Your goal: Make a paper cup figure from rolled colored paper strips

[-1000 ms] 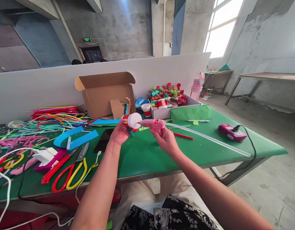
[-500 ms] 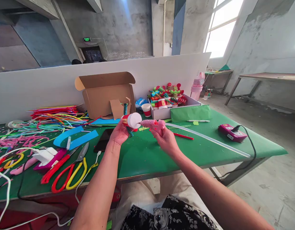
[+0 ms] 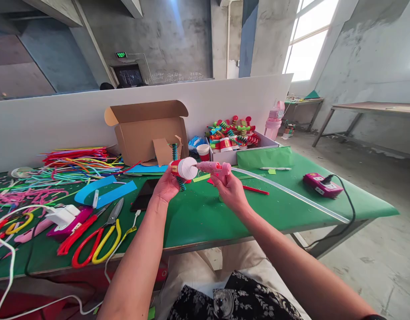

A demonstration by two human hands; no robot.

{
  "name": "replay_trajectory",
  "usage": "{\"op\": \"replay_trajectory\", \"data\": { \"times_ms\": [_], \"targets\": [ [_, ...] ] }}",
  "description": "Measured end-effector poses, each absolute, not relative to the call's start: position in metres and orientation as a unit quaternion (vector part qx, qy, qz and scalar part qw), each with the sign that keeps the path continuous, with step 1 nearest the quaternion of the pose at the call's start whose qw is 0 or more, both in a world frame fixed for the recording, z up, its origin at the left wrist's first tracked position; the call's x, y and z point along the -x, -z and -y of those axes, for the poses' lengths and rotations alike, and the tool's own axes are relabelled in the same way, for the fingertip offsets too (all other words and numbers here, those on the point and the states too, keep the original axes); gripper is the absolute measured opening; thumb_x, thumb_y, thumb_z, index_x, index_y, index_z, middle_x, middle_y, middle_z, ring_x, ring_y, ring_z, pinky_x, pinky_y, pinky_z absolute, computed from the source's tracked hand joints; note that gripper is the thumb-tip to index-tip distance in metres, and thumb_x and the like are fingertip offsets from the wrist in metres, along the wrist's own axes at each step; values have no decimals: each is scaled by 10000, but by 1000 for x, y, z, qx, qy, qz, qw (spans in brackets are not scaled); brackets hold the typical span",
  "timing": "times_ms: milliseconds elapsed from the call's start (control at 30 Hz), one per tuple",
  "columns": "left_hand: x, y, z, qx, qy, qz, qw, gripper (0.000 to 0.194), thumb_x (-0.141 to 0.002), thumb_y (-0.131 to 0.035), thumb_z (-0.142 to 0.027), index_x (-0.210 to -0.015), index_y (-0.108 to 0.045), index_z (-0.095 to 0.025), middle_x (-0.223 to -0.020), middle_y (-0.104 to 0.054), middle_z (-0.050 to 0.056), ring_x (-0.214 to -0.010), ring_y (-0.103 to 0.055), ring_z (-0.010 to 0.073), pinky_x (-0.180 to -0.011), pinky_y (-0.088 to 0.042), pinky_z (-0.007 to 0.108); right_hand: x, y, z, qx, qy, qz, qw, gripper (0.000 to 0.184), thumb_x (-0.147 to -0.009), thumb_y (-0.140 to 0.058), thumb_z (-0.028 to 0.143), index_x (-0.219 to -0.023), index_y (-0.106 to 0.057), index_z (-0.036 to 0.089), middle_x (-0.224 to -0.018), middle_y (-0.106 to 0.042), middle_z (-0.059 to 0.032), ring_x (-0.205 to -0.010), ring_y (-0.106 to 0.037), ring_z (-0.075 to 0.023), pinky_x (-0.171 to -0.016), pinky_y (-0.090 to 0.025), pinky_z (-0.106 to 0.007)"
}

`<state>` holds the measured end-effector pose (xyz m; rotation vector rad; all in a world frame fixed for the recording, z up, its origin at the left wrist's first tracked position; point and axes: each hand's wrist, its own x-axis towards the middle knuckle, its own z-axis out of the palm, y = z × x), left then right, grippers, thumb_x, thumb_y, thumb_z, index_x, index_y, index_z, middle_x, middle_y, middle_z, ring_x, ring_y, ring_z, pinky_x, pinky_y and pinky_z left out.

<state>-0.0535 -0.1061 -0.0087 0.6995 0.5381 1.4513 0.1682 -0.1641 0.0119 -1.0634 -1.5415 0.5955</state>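
My left hand [image 3: 167, 184] is closed around a small red and white paper cup [image 3: 187, 168], tipped sideways with its white round end turned to the right. Dark green coiled pipe cleaners [image 3: 174, 152] stick out above and below the cup. In my right hand [image 3: 232, 191] is a pink hot glue gun [image 3: 214, 168], gripped by its handle. Its nozzle points left at the cup's white end; whether the tip touches cannot be made out. A long clear glue stick [image 3: 291, 194] trails out of the gun's back towards the right.
Scissors [image 3: 106, 231], a phone [image 3: 145, 195] and blue strips [image 3: 105, 191] lie on the left, before piled pipe cleaners [image 3: 81, 164]. Behind stand a cardboard box [image 3: 148, 129] and a white box [image 3: 224, 156] of finished figures. A purple power socket [image 3: 321, 184] sits on the right.
The glue gun has shifted slightly to the right with my right hand. The cup in my left hand has moved a touch to the right.
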Motion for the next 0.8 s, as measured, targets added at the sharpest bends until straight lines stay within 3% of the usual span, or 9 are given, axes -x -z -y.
{"op": "replay_trajectory", "data": {
  "times_ms": [467, 600, 800],
  "targets": [
    [52, 8, 107, -321, -655, -238, 641, 340, -898, -620, -312, -1230, -606, -243, -1143, -729, 62, -1011, -684, 227, -718, -610, 329, -169, -8, 163, 468, -254, 646, 547, 320, -810, -542, 524, -751, -540, 209, -640, -580, 1, -594, -500, -155, -570, -400, -272],
    [53, 7, 107, -320, -658, -248, 635, 304, -906, -605, -326, -1195, -633, -234, -1202, -709, 64, -1117, -639, 253, -763, -598, 328, -170, -7, 169, 453, -347, 620, 539, 379, -760, -607, 579, -724, -553, 206, -585, -549, 19, -507, -450, -124, -497, -364, -255],
    [51, 4, 109, -302, -660, -242, 643, 298, -902, -611, -305, -1183, -631, -205, -1159, -708, 72, -1013, -669, 225, -742, -622, 353, -218, -16, 177, 460, -485, 538, 513, 507, -669, -716, 642, -843, -607, 179, -627, -628, 9, -435, -417, -77, -402, -299, -214]
  ]
}}
